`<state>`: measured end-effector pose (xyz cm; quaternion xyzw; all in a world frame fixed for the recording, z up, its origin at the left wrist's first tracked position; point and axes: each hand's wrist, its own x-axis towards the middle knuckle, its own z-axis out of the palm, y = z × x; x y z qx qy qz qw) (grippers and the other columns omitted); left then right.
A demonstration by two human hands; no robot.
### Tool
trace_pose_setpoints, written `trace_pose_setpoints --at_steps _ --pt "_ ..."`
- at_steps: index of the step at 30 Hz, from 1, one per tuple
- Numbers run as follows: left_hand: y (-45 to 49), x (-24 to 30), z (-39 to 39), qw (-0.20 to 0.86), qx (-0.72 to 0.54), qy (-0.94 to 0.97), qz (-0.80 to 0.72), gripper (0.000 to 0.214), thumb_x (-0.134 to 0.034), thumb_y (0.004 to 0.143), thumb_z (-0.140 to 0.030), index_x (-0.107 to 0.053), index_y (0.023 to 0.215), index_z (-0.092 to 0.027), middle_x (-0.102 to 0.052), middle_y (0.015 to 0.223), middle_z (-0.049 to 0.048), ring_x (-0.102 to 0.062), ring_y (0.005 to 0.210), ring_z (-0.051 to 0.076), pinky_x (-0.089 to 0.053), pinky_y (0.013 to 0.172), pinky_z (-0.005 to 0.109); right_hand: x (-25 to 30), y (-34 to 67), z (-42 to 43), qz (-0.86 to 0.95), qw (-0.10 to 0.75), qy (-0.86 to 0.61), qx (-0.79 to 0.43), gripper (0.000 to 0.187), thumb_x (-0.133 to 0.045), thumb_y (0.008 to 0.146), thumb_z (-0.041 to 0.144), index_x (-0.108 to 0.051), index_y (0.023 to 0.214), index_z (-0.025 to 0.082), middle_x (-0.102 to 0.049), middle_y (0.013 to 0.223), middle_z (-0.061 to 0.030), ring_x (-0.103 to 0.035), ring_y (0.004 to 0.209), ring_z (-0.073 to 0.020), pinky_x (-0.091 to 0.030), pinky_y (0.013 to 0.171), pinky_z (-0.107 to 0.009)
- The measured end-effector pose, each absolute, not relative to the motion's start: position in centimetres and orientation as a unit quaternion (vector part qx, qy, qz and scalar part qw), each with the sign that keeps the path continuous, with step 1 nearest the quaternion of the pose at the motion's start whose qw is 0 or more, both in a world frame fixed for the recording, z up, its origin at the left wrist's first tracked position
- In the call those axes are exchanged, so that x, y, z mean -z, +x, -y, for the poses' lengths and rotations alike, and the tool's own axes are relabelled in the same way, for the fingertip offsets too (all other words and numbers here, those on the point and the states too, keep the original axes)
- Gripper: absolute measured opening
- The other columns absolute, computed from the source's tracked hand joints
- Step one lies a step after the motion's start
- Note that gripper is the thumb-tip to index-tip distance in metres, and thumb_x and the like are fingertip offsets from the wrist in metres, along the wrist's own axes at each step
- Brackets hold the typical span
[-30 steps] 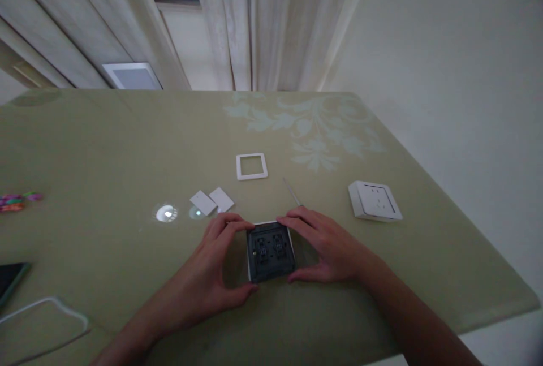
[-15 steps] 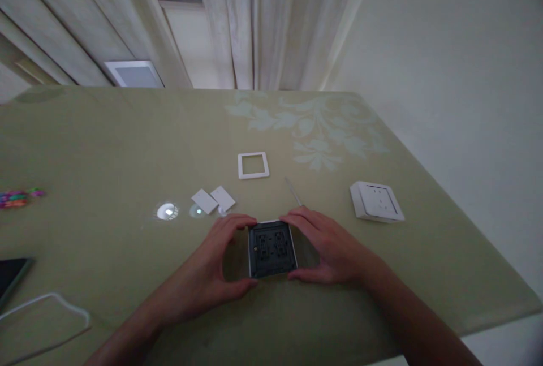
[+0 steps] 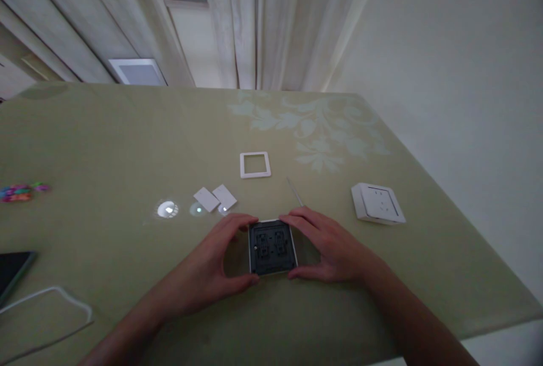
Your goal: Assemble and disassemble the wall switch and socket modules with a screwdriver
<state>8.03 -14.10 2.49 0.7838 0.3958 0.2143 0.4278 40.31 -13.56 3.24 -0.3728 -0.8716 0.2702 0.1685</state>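
A dark square switch module (image 3: 271, 247) with a white rim lies on the green table (image 3: 106, 145) near its front edge. My left hand (image 3: 214, 261) grips its left side, thumb at the near corner and fingers curled over the far edge. My right hand (image 3: 328, 247) grips its right side the same way. Just beyond lie two small white rocker covers (image 3: 214, 197) and a white square frame (image 3: 255, 164). A thin tool (image 3: 293, 190) lies past my right fingers.
A white wall socket (image 3: 378, 203) sits to the right. Coloured bits (image 3: 21, 191) lie at the far left, a dark phone (image 3: 12, 268) and a white cable (image 3: 46, 309) at the near left. Curtains hang behind the table; a wall stands on the right.
Both hands and the switch module stay in the same hold; only the camera has shifted slightly.
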Motion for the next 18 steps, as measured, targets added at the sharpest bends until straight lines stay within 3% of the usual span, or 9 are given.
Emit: trace_pose_setpoints --at_steps 5,8,10,12,14,15,18 --pt "8.4 -2.6 14.3 0.395 -0.226 0.800 -0.391 0.081 -0.084 0.091 -0.026 -0.042 0.159 -0.037 -0.057 0.162 0.0100 -0.056 0.151 0.035 -0.048 0.127 0.064 -3.7 40.9 13.5 0.867 0.243 -0.357 -0.249 0.084 -0.088 0.091 0.055 -0.050 0.159 0.022 -0.066 0.140 -0.0168 -0.067 0.132 -0.0319 -0.059 0.112 -0.046" --pt "8.4 -2.3 14.3 0.385 -0.229 0.803 -0.393 0.083 -0.084 0.091 -0.028 -0.042 0.163 -0.034 -0.056 0.165 0.0115 -0.055 0.154 0.035 -0.046 0.129 0.064 -4.4 41.4 13.6 0.849 0.342 -0.364 -0.172 0.062 -0.081 0.099 0.048 -0.059 0.152 0.026 -0.069 0.131 -0.0151 -0.069 0.124 -0.0318 -0.062 0.106 -0.048" --pt "8.4 -2.0 14.2 0.380 -0.234 0.803 -0.395 0.084 -0.085 0.091 -0.030 -0.045 0.164 -0.033 -0.057 0.166 0.0124 -0.056 0.154 0.036 -0.048 0.128 0.064 -5.2 41.4 13.7 0.827 0.403 -0.368 -0.135 0.048 -0.071 0.104 0.054 -0.067 0.146 0.030 -0.070 0.130 -0.0145 -0.071 0.118 -0.0328 -0.065 0.101 -0.052" --pt "8.4 -1.7 14.1 0.377 -0.238 0.803 -0.395 0.083 -0.086 0.090 -0.032 -0.047 0.163 -0.031 -0.059 0.165 0.0132 -0.058 0.152 0.037 -0.050 0.126 0.064 -6.4 40.9 13.6 0.802 0.461 -0.352 -0.140 0.055 -0.060 0.105 0.070 -0.074 0.140 0.031 -0.073 0.128 -0.0149 -0.075 0.105 -0.0324 -0.069 0.087 -0.052" --pt "8.5 -1.5 13.9 0.374 -0.244 0.801 -0.398 0.081 -0.087 0.089 -0.033 -0.051 0.161 -0.030 -0.062 0.162 0.0139 -0.061 0.149 0.037 -0.051 0.125 0.064 -8.0 39.6 13.3 0.777 0.521 -0.307 -0.177 0.068 -0.054 0.101 0.083 -0.080 0.130 0.027 -0.077 0.116 -0.0148 -0.076 0.085 -0.0289 -0.068 0.066 -0.046" --pt "8.6 -1.5 13.7 0.372 -0.249 0.799 -0.401 0.080 -0.088 0.088 -0.034 -0.052 0.159 -0.030 -0.063 0.160 0.0140 -0.062 0.148 0.037 -0.051 0.125 0.064 -8.9 38.6 13.0 0.767 0.544 -0.277 -0.198 0.065 -0.056 0.101 0.082 -0.082 0.119 0.026 -0.079 0.104 -0.0130 -0.076 0.077 -0.0272 -0.066 0.059 -0.042" --pt "8.7 -1.5 13.4 0.371 -0.262 0.789 -0.414 0.076 -0.088 0.089 -0.039 -0.056 0.156 -0.030 -0.066 0.156 0.0137 -0.064 0.144 0.038 -0.053 0.123 0.063 -11.5 34.8 11.7 0.711 0.606 -0.225 -0.277 0.040 -0.060 0.111 0.054 -0.078 0.094 0.024 -0.070 0.069 -0.0018 -0.070 0.055 -0.0188 -0.055 0.048 -0.032"
